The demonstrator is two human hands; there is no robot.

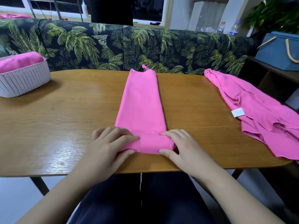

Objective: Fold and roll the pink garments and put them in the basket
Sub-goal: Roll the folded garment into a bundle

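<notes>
Folded pink garment lies as a long narrow strip at worktop centre, running from 12 o'clock, where a small loop sticks out at the far edge, down to 6 o'clock. Near end is rolled up into a short roll close to the front edge.

Left hand grips the roll's left end, fingers curled over the top, thumb at the near side. Right hand does the same at the right end; both grips narrow, wrapped on the fabric.

White basket sits at approx 10 o'clock w/ one pink roll inside. 2nd pink garment lies crumpled, unfolded, at 3 o'clock, white tag showing, partly hanging off the worktop's right edge. Leaf-print sofa behind at 12; blue bag at 2.
</notes>
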